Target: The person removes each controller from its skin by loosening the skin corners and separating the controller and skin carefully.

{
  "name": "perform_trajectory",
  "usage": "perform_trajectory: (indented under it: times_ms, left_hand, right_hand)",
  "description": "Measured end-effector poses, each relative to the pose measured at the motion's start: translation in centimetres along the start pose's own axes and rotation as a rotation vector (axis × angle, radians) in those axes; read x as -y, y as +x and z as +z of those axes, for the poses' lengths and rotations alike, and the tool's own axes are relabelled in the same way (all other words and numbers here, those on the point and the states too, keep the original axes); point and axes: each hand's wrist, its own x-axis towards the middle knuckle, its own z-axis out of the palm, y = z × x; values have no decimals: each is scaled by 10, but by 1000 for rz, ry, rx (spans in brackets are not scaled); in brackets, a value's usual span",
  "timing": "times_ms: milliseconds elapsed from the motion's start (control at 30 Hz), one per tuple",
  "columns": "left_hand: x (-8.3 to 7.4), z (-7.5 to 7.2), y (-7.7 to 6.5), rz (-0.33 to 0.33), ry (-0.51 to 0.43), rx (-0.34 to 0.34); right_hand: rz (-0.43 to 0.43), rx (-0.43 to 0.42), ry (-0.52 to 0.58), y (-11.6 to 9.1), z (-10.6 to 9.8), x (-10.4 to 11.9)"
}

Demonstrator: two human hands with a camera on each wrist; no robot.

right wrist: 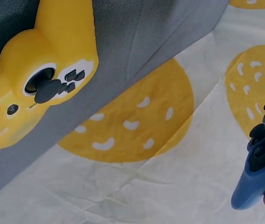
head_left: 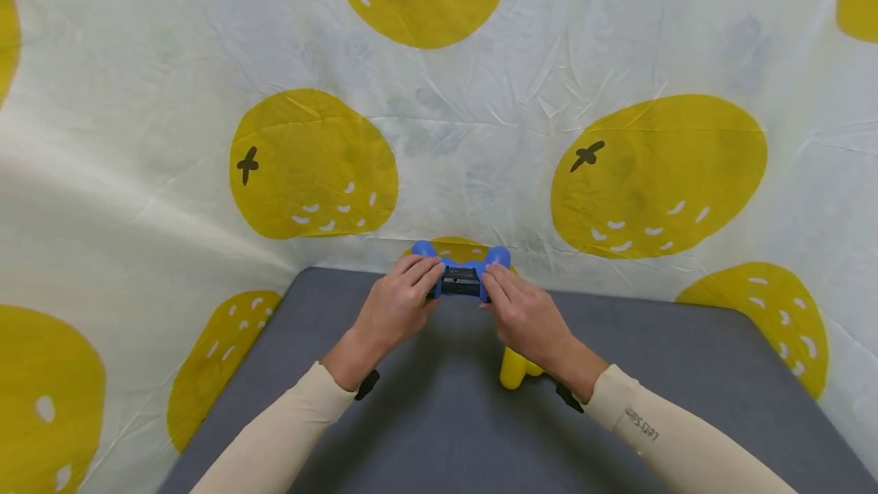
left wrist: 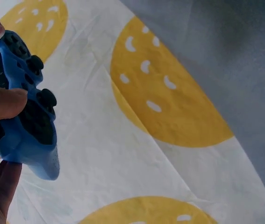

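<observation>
Blue plastic game controller with black sticks and a dark middle section (head_left: 461, 280), raised over a grey fabric-covered counter (head_left: 439, 433) before a white cloth backdrop printed with large yellow fruit shapes (head_left: 473, 151). Both hands gripping: left hand (head_left: 405, 299) curled about one end, right hand (head_left: 524, 311) about the other; handles directed toward the backdrop. On the counter, below and near the right wrist, a second controller of glossy yellow plastic (head_left: 511, 372), partly hidden by the right hand and apparently untouched.

Step in hand, judging from posture: a steady two-handed hold, probably for handling or inspecting the blue controller. Next move, likewise by judgement: either thumb work on the controls, calling for firm support from the other fingers, or a level lowering, calling for clearance from the yellow controller.

Visible in the left wrist view but not from the head: the blue controller's face, with projecting black sticks (left wrist: 46, 99) and a thumb (left wrist: 3, 103) laid across. In the right wrist view only: sticks and dark buttons (right wrist: 71, 77) of the yellow controller. In the head view alone: cream sleeves (head_left: 281, 433), with small dark lettering (head_left: 641, 424) on the right one.
</observation>
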Motion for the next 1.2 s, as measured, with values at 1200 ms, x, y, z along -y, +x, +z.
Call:
perform_trajectory:
  times_ms: [1200]
  left_hand:
    - [-11, 17, -33, 69, 56, -38]
  right_hand:
    - [-46, -62, -37, -28, 19, 19]
